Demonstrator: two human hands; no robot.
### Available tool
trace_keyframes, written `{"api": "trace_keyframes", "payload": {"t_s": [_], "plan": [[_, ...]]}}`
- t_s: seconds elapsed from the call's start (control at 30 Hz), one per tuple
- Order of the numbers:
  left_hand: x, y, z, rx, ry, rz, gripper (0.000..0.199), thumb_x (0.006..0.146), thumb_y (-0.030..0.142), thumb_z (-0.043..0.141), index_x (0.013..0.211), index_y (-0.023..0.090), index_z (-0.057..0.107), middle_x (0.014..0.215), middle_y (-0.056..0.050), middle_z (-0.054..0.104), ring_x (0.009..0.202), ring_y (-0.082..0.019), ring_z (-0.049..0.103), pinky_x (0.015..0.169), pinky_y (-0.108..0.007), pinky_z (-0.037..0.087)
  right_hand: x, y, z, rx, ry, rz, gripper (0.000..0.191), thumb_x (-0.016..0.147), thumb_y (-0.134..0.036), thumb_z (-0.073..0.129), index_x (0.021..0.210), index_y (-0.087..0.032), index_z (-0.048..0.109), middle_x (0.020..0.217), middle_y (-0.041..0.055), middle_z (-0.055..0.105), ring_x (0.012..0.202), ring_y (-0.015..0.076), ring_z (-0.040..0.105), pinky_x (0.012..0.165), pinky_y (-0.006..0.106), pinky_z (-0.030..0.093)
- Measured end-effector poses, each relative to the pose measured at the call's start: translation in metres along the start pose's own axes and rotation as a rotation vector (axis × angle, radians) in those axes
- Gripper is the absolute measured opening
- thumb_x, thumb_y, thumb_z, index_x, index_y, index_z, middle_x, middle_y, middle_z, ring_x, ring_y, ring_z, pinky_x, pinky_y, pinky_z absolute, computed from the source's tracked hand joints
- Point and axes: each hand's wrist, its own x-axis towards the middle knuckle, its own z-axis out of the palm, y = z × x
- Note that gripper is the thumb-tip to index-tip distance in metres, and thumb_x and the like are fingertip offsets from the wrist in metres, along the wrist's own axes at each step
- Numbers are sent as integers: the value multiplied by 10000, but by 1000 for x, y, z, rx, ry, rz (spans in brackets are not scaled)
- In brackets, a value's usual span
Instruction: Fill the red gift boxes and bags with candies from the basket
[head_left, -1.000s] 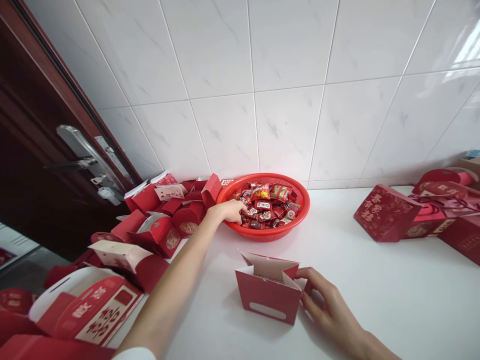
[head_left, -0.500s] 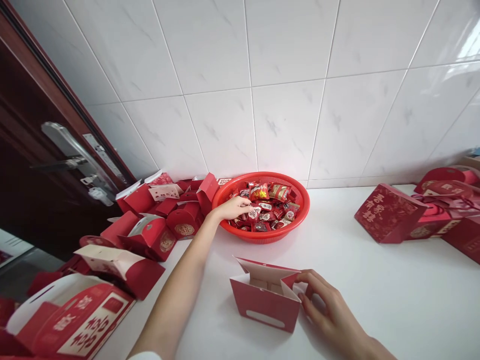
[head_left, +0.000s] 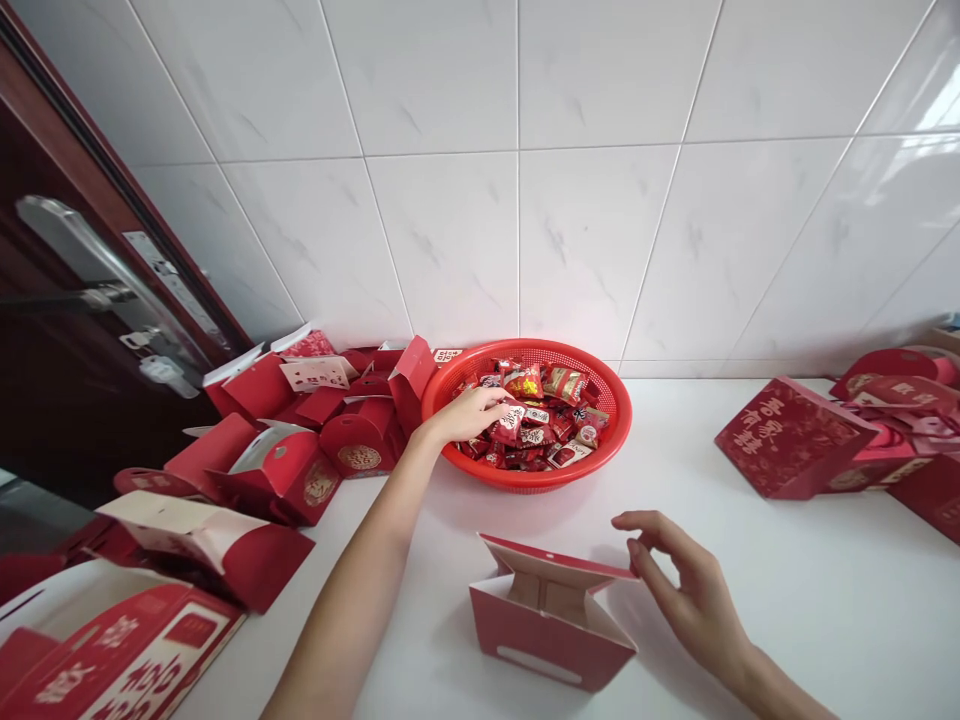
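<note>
My left hand (head_left: 469,412) reaches into a red plastic basket (head_left: 531,482) heaped with small wrapped candies. Its fingers are closed at the edge of a red-and-white candy packet (head_left: 508,424); part of the grip is hidden. Below the basket, a red gift box (head_left: 551,640) stands with its top open and its pale inside showing. Beside the box's right corner is my right hand (head_left: 686,590), thumb and index finger apart and holding nothing. The thumb is close to the corner of the box's rear flap; whether it touches, I cannot tell.
Several open red gift boxes (head_left: 277,470) crowd the left of the white table (head_left: 405,640), near a dark door with a metal handle (head_left: 97,250). More red boxes (head_left: 799,435) stand at the right. A tiled wall (head_left: 592,240) rises behind the table.
My right hand has let go of the box's right side and moved slightly up and right. The box's side has spread open wider. My left hand stays at the candies.
</note>
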Motion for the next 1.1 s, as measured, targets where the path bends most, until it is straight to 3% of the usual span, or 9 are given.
{"api": "trace_keyframes", "payload": {"t_s": [0.17,0.37,0.47,0.53,0.63,0.73,0.9,1.0,1.1], "plan": [[-1,4,-1,-98,24,59,351,891,486,560,940,162,686,851,-43,699,879,-240,651,788,-319,508,74,-37,-13,-5,128,-175,195,930,-407,604,973,-250,711,888,66,737,722,219,675,737,382,565],[-4,20,2,-574,176,133,401,843,494,668,1054,154,694,998,-69,743,946,-233,694,862,-355,564,163,-59,22,233,-45,3,426,711,-583,813,893,-212,712,787,44,754,753,234,702,702,373,564],[-4,25,5,-647,206,148,391,821,480,697,1028,149,713,1046,-77,754,960,-235,710,899,-368,573,179,-56,41,411,-196,70,507,688,-613,818,944,-193,692,784,34,749,723,215,716,690,356,575],[-3,24,6,-649,190,143,384,813,454,713,1040,144,720,1059,-82,761,957,-238,719,923,-380,570,182,-53,48,494,-217,66,506,683,-613,817,919,-184,691,771,28,740,676,194,702,665,343,580],[0,16,7,-581,253,64,335,851,365,682,1103,147,714,1064,-89,770,970,-242,725,940,-397,567,181,-47,48,550,-73,83,441,684,-567,819,870,-191,684,740,8,724,622,164,669,641,322,579],[4,7,9,-356,291,-20,242,881,263,636,1075,153,733,1117,-98,768,1057,-254,712,985,-394,547,180,-43,45,613,130,170,348,686,-482,811,821,-206,647,763,-2,722,623,156,668,638,308,577],[2,7,13,-3,63,35,238,869,234,667,1077,188,774,1222,-90,746,1170,-287,674,1064,-397,498,181,-42,46,702,222,236,274,659,-382,783,770,-218,593,790,7,725,682,174,687,627,292,566],[0,11,13,189,-107,65,337,894,250,657,1220,233,737,1489,-74,582,1387,-294,522,1181,-402,376,182,-42,46,737,236,256,262,647,-364,768,745,-220,572,796,0,719,665,158,672,617,277,551],[0,14,13,312,-242,-9,379,929,263,623,1299,234,698,1603,-86,435,1466,-309,425,1220,-417,302,183,-42,45,771,260,279,251,628,-351,760,712,-221,563,780,-4,713,670,155,666,607,265,542]]}}
